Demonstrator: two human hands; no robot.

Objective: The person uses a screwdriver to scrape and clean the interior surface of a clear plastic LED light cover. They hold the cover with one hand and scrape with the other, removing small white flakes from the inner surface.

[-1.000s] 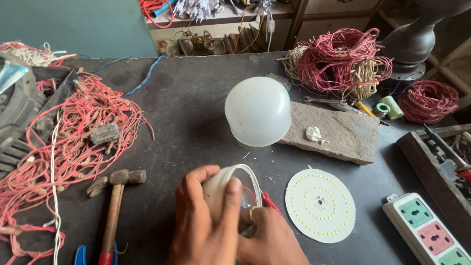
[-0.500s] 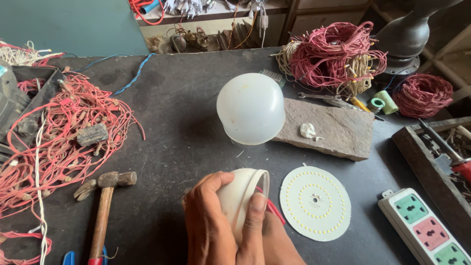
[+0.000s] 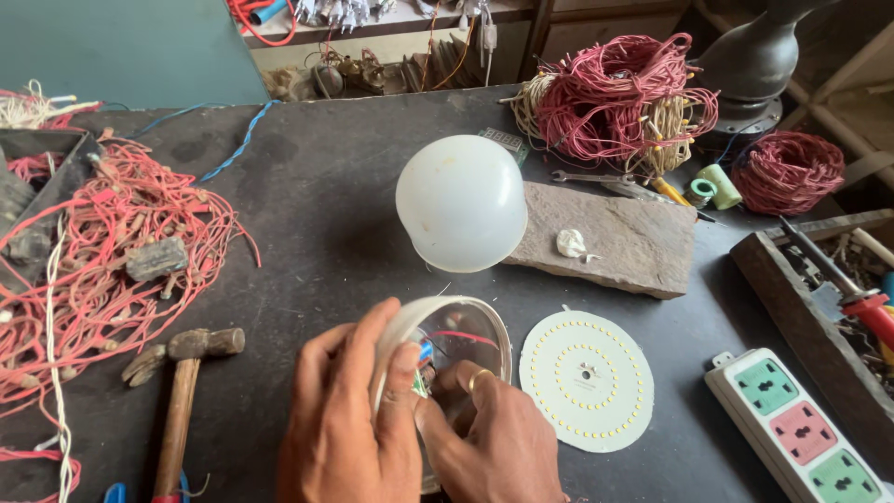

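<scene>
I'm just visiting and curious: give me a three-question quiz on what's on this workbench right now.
1. True or false: the white dome is in the hands.
2. Which lies right of the bulb housing: A) hammer B) LED disc C) stone slab?
3. What do the left hand and right hand hold?

Key: 1. False, it sits on the bench. 2. B. 3. The bulb housing.

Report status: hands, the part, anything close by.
Left hand grips white lamp housing; right hand fingers inside it. Round LED disc alongside, dome cover beyond. Nothing blocking.
</scene>
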